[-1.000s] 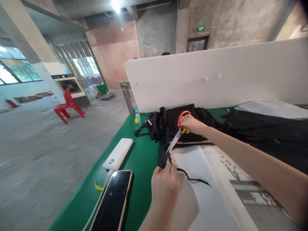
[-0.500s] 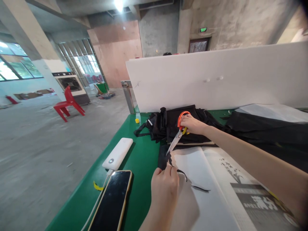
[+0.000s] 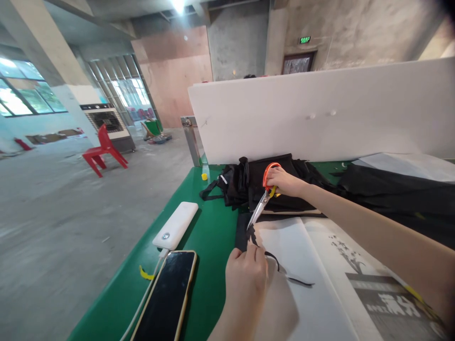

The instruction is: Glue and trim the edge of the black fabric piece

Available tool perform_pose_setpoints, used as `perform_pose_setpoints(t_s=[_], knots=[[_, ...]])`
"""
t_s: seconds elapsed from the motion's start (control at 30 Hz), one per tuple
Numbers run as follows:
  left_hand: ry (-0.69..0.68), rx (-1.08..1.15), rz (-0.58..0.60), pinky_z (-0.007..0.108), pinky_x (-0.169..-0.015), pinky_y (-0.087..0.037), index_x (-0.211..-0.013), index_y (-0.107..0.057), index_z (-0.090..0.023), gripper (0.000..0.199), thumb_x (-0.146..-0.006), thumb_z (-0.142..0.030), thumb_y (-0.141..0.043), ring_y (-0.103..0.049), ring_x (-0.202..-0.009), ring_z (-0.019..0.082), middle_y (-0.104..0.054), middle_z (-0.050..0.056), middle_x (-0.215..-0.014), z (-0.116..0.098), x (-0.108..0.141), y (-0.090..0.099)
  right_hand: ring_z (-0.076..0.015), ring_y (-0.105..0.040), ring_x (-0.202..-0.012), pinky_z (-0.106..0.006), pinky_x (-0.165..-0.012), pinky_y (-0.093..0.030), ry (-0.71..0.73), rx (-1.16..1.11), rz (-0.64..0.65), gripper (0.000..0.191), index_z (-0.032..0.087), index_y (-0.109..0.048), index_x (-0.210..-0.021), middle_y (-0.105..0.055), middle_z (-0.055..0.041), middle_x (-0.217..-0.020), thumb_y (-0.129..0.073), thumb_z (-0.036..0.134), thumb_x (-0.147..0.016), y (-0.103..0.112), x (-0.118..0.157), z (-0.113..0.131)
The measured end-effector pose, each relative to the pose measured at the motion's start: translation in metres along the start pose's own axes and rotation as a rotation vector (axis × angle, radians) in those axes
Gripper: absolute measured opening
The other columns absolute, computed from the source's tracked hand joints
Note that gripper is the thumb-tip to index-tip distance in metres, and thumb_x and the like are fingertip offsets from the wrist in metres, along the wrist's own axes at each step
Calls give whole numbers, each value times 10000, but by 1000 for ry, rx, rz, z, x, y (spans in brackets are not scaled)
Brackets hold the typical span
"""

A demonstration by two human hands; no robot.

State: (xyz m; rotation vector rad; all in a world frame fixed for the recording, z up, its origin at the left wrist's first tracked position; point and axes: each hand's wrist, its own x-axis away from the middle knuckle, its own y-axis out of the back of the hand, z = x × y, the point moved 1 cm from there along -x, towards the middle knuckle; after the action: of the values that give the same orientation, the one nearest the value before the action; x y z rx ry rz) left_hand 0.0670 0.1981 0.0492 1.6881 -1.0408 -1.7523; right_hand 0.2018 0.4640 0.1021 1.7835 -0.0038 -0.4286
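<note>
My right hand (image 3: 282,182) is closed round the orange and yellow handles of a pair of scissors (image 3: 261,207). The blades point down and toward me, their tips at the edge of some black fabric (image 3: 242,232). Just below the tips, my left hand (image 3: 247,274) pinches a narrow black strip (image 3: 273,258), whose loose end trails right over a white sheet (image 3: 298,270). My left fingertips are partly hidden by the back of the hand. Behind the scissors lies a pile of folded black cloth (image 3: 273,187).
On the green table (image 3: 209,227) to the left lie a white power bank (image 3: 176,225) and a cabled phone (image 3: 165,296). A bottle with a yellow cap (image 3: 204,176) is near the far corner. A white board (image 3: 284,118) stands along the back. More black cloth (image 3: 398,194) spreads right.
The whole view has shifted slightly. The scissors and both hands hold nearly the same places relative to the fabric, and both grips are unchanged.
</note>
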Motion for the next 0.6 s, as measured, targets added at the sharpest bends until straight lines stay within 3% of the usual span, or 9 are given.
perform_pose_setpoints(t_s=[0.33,0.6], knots=[[6,-3,-51,291,-520,-299,-677,-572,-182,135,-752,-89,-511,-481,-499,120,-582,-3,-627,0,-1,0,-213,-482,-954,-341,-847,-275,-27,57,14,181,184,-593,-831,-601,-54,-915,-555,100,-676,6,5,3],[-13,-31,-57,287,-532,-294,-671,-563,-176,136,-740,-71,-511,-457,-480,113,-543,-18,-593,2,-1,0,-242,-471,-969,-359,-847,-283,-61,264,75,235,147,-556,-900,-597,-91,-922,-534,113,-669,34,19,12]])
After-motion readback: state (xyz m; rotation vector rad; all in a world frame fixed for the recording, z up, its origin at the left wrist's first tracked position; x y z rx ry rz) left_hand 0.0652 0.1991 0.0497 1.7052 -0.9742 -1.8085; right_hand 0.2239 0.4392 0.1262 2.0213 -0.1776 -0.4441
